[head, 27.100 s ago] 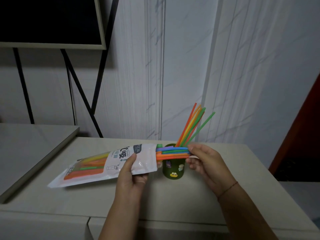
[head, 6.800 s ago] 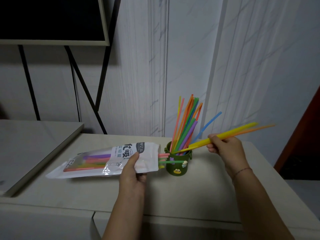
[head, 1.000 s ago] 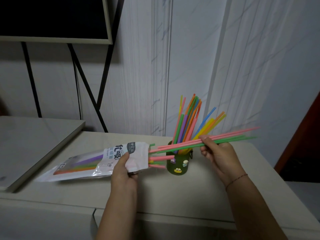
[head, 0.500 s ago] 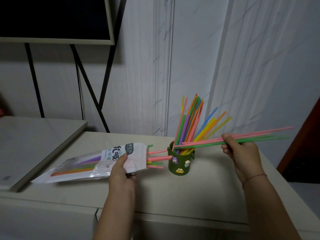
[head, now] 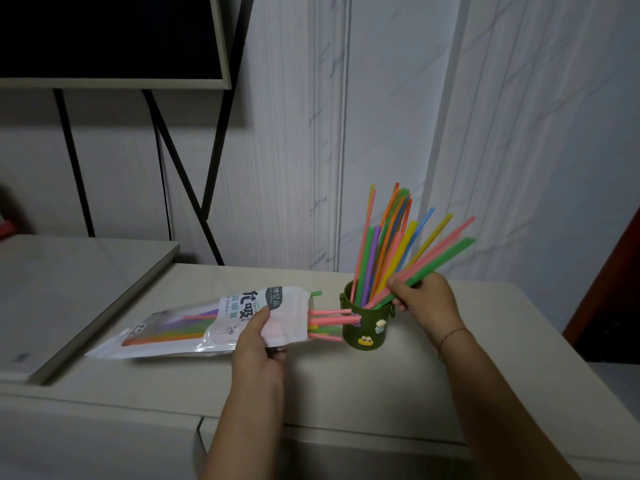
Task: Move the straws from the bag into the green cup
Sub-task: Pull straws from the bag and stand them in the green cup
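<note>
The green cup (head: 363,327) stands on the pale table (head: 346,382), full of several coloured straws (head: 377,244) that fan upward. My right hand (head: 424,303) grips a small bunch of pink and green straws (head: 440,252), whose lower ends reach into the cup. My left hand (head: 258,341) holds the straw bag (head: 194,323) near its open mouth. The bag lies on its side with its mouth toward the cup. A few pink and green straws (head: 329,320) stick out of the mouth.
A lower grey surface (head: 69,289) adjoins the table on the left. A dark screen on a black stand (head: 104,36) sits against the white wall behind. A dark red edge (head: 616,271) is at the far right.
My right hand has swung the pink and green straws from lying level over the cup to slanting down into it, and has moved in beside the cup. The bag stays put.
</note>
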`<state>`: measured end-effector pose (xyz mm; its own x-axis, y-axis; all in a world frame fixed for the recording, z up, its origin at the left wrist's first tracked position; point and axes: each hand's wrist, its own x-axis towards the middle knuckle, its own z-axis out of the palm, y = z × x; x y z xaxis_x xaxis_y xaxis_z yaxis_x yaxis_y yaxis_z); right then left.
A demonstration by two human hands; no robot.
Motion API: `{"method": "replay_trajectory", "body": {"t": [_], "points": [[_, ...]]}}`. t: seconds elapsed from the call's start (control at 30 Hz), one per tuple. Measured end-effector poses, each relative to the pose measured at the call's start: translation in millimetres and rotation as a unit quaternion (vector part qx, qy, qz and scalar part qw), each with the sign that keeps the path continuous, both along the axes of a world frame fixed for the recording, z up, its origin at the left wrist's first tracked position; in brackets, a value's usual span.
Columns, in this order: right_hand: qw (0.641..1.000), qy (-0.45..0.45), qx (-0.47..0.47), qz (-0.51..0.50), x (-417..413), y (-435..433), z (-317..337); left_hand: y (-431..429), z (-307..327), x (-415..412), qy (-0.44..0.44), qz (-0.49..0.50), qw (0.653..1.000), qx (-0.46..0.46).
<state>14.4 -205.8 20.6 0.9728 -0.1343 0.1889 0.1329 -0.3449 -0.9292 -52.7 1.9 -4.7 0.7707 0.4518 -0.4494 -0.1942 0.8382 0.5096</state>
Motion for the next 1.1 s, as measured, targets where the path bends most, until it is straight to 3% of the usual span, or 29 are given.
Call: {"method": "replay_trajectory", "body": {"t": [0.17, 0.4, 0.8, 1.1], "points": [[1.0, 0.011, -0.012, 0.023, -1, 5, -6, -2, 0, 2, -0.005, -0.001, 1.0, 0.0], [0.993, -0.046, 0.111, -0.015, -7, -10, 5, -3, 1, 1, -0.015, -0.007, 1.0, -0.018], [0.998, -0.014, 0.054, -0.024, -2, 5, -8, -8, 3, -2, -0.008, -0.013, 1.0, -0.015], [0.994, 0.016, 0.108, 0.009, -10, 4, -7, -10, 3, -1, -0.006, -0.012, 1.0, -0.011]]}}
